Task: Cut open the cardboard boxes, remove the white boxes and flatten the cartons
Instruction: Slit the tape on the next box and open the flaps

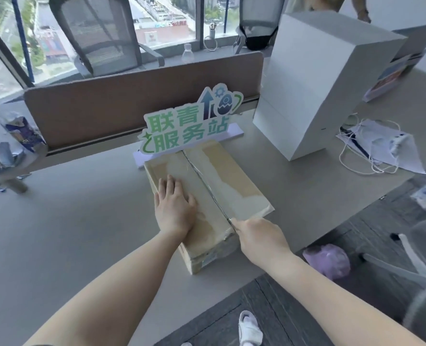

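on the grey desk (82, 221), near its front edge, lies a taped cardboard box (234, 181), long side running away from the person. left hand (174, 208) lies flat on the box's left flap, fingers straight and close together, pressing down. right hand (259, 238) is curled round a tool's handle at the near end of the centre seam; only a thin blade (231, 224) shows, its tip in the seam, and the tape along the seam looks slit. just behind the box stands a green-lettered sign (184, 128) on a pale base, touching or nearly touching the far end. right of it, apart, rises a tall white box (314, 96), with a crumpled white bag with cords (379, 148) beside that. a brown divider panel (132, 103) closes off the back of the desk.
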Motion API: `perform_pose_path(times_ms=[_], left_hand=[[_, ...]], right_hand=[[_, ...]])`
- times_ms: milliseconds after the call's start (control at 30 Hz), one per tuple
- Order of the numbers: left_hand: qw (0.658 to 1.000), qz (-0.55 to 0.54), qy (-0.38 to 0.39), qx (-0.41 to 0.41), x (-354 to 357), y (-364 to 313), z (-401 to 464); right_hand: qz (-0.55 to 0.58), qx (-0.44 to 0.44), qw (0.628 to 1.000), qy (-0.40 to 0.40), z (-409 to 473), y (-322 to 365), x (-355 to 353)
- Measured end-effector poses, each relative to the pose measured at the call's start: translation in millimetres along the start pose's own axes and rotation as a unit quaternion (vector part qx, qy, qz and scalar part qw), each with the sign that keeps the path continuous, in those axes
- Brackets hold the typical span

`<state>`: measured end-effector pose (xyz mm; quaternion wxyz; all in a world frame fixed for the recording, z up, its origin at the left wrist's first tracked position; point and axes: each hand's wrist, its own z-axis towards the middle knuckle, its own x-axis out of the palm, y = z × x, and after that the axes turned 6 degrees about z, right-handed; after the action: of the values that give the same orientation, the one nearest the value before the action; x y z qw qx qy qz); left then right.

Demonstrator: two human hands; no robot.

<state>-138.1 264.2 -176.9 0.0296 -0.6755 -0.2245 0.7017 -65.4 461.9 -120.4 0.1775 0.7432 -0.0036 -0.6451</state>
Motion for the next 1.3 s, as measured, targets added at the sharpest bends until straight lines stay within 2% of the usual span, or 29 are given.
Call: perform_pose_path(times_ms=[467, 533, 600, 667, 767, 933, 1167, 1300], left_hand=[[1.000, 0.008, 0.001, 0.007, -2.0, -1.9, -0.7], [1.000, 0.003, 0.003, 0.011, -1.4, -1.4, -1.3], [1.000, -0.011, 0.013, 0.013, -3.4, -0.7, -1.4], [0.999, -0.016, 0.021, 0.027, -5.6, 2.5, -2.5], [0.997, -0.009, 0.032, 0.068, -5.7, 7.9, -15.6], [0.994, 0.004, 0.044, 0.104, -4.3, 9.2, -35.6], [0.991, 0.005, 0.060, 0.117, -5.7, 9.8, -41.7], [0.992, 0.002, 0.057, 0.115, -3.3, 7.1, -42.9]], right_hand=[[0.012, 0.029, 0.999, -0.013, -32.9, -3.3, 15.8], [0.033, 0.041, 0.999, -0.012, -36.1, -5.5, 14.8], [0.103, 0.063, 0.992, -0.034, -43.1, -8.9, 12.2], [0.194, 0.110, 0.971, -0.081, -51.3, -12.9, 15.5], [0.319, 0.209, 0.917, -0.118, -55.5, -13.9, 25.0], [0.439, 0.262, 0.848, -0.137, -51.9, 2.0, 32.5], [0.518, 0.300, 0.784, -0.164, -46.1, 22.1, 38.8], [0.538, 0.308, 0.765, -0.172, -43.6, 33.8, 43.7]])
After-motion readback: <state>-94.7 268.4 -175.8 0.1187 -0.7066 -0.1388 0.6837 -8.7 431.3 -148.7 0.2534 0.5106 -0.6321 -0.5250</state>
